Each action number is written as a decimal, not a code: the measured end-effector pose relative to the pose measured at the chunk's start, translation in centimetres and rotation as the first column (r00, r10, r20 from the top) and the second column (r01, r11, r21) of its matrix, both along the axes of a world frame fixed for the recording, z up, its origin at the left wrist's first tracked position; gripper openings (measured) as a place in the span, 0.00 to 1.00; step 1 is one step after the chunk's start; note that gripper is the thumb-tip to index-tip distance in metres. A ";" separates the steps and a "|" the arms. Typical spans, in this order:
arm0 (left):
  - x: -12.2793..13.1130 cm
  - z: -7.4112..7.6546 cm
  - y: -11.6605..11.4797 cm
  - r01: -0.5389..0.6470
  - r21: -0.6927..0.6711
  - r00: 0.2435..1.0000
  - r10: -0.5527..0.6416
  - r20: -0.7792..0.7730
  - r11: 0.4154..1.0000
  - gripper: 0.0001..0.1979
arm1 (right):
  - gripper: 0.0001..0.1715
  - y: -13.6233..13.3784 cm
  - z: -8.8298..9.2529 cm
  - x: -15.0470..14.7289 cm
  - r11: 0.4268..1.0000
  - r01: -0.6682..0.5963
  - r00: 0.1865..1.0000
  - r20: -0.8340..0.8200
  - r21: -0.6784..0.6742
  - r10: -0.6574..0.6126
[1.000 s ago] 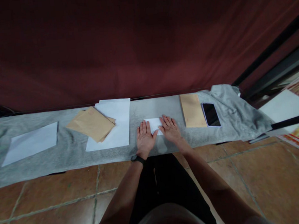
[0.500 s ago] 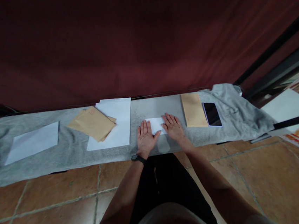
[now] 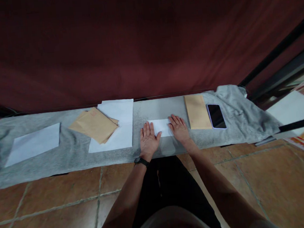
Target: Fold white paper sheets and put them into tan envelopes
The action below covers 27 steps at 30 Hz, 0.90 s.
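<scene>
A small white sheet of paper (image 3: 163,128), apparently folded, lies flat on the grey cloth in front of me. My left hand (image 3: 148,138), with a dark watch on the wrist, rests flat over the paper's left end, thumb out to the side. Over its right end lies my right hand (image 3: 179,128), palm down with the fingers stretched. Neither hand grips anything. To the right of my right hand is a brown envelope (image 3: 198,112). Left of my left hand, several brown envelopes (image 3: 98,124) lie overlapping on larger white sheets (image 3: 123,131).
A phone (image 3: 216,116) in a light purple case lies beside the right envelope. Another white sheet (image 3: 33,144) is at the far left. The grey cloth (image 3: 76,160) covers a long narrow surface, bunched up at its right end. Behind it hangs a dark red curtain (image 3: 136,58).
My right hand has slid to the right along the paper, so more of the white sheet shows between my hands. My left hand has stayed in place.
</scene>
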<state>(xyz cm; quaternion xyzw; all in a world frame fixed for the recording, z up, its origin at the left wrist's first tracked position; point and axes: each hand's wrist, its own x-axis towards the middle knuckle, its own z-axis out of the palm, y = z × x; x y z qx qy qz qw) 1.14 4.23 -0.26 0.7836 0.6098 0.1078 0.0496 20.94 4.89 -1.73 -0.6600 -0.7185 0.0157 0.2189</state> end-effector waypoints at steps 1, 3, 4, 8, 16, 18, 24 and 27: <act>0.0 0.0 0.0 -0.002 0.000 1.000 0.002 0.002 1.000 0.38 | 0.29 0.0 0.0 0.1 1.000 0.003 1.000 -0.009 0.002 -0.003; 0.0 0.0 0.0 -0.003 0.001 1.000 0.003 0.004 1.000 0.38 | 0.28 0.0 0.0 0.3 1.000 0.009 1.000 -0.028 0.001 -0.009; 0.0 0.0 0.0 -0.004 0.000 1.000 0.004 0.004 1.000 0.37 | 0.28 -0.1 0.0 0.3 1.000 0.013 0.999 -0.039 0.001 -0.013; 0.0 0.0 0.0 -0.007 -0.005 1.000 0.007 0.004 1.000 0.36 | 0.27 0.0 -0.1 0.6 0.999 0.025 0.994 -0.106 0.021 -0.023; 0.1 -0.1 0.0 -0.009 0.020 1.000 0.010 -0.011 1.000 0.35 | 0.26 -1.8 0.4 0.0 0.997 0.034 0.981 -0.194 0.065 -0.021; 0.1 -0.2 0.1 -0.006 0.021 1.000 0.006 -0.019 1.000 0.35 | 0.26 -3.2 0.5 -0.9 0.996 -0.057 0.982 -0.176 0.061 0.067; 0.0 -0.4 0.1 0.010 0.047 0.999 -0.009 -0.031 0.999 0.35 | 0.27 -6.7 0.8 -3.4 0.962 -0.272 0.962 -0.044 -0.032 0.271; 0.1 -0.3 0.0 0.009 0.046 1.000 -0.008 -0.025 0.999 0.34 | 0.28 -7.1 0.9 -3.6 0.974 -0.218 0.976 -0.006 -0.053 0.218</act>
